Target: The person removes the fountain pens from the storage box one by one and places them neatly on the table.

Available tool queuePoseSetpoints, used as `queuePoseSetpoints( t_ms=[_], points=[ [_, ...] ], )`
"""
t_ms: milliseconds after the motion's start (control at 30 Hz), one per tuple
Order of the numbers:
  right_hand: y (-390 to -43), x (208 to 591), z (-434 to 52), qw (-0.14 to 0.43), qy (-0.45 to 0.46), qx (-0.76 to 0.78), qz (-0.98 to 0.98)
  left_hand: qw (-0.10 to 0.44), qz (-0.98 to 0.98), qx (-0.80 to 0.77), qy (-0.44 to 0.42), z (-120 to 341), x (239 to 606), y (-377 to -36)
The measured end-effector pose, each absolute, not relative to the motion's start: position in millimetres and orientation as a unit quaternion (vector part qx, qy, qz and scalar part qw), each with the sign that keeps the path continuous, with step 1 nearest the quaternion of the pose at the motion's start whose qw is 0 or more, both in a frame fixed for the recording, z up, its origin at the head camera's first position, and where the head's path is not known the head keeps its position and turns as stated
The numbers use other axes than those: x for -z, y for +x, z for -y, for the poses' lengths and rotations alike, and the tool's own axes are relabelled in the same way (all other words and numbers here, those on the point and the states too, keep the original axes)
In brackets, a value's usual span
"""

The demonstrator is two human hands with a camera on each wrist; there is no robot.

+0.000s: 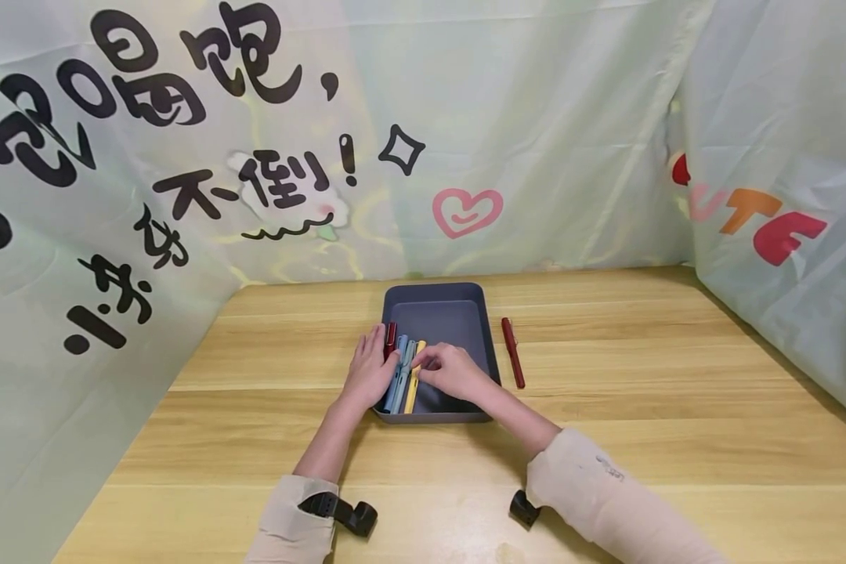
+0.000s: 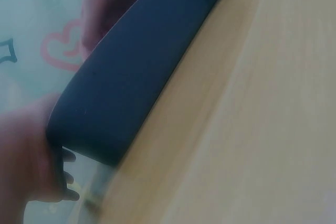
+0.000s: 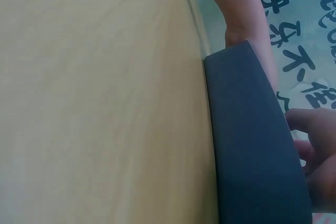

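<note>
In the head view a dark grey tray (image 1: 458, 313) holds a row of pens along its left side: a dark red pen (image 1: 391, 335), a blue pen (image 1: 394, 392), a grey-blue pen (image 1: 402, 395) and a yellow pen (image 1: 412, 395). My left hand (image 1: 368, 372) lies over the tray's left rim, fingers straight and thumb against the blue pen. With thumb and index finger, my right hand (image 1: 454, 371) pinches the yellow pen at the right end of the row. Both wrist views show mainly the tray's outer wall (image 2: 126, 72), which hides the pens.
Another dark red pen (image 1: 513, 354) lies on the wooden table (image 1: 606, 352) just right of the tray. Printed cloth (image 1: 536, 117) hangs behind the table and along both sides. Black wrist cameras (image 1: 359, 518) sit on straps near the beige sleeves.
</note>
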State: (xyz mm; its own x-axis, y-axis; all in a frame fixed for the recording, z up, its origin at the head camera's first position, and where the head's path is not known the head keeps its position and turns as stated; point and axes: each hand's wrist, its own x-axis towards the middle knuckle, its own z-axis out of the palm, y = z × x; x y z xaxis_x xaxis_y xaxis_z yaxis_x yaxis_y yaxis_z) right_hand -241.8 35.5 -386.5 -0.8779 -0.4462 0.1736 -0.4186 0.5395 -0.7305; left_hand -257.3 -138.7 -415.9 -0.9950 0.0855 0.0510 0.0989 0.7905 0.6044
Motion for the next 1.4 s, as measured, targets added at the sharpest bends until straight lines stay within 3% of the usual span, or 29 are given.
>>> queuePoseSetpoints(
  t_ms=[600, 1400],
  points=[
    [-242.1, 400.5, -32.9, 0.080, -0.263, 0.405, -0.872, 0.014, 0.949, 0.311, -0.057, 139.0, 417.1, -258.5],
    [-244.0, 403.2, -47.7, 0.026, -0.225, 0.337, -0.914, 0.013, 0.947, 0.315, -0.054, 138.6, 415.5, -257.5]
  ],
)
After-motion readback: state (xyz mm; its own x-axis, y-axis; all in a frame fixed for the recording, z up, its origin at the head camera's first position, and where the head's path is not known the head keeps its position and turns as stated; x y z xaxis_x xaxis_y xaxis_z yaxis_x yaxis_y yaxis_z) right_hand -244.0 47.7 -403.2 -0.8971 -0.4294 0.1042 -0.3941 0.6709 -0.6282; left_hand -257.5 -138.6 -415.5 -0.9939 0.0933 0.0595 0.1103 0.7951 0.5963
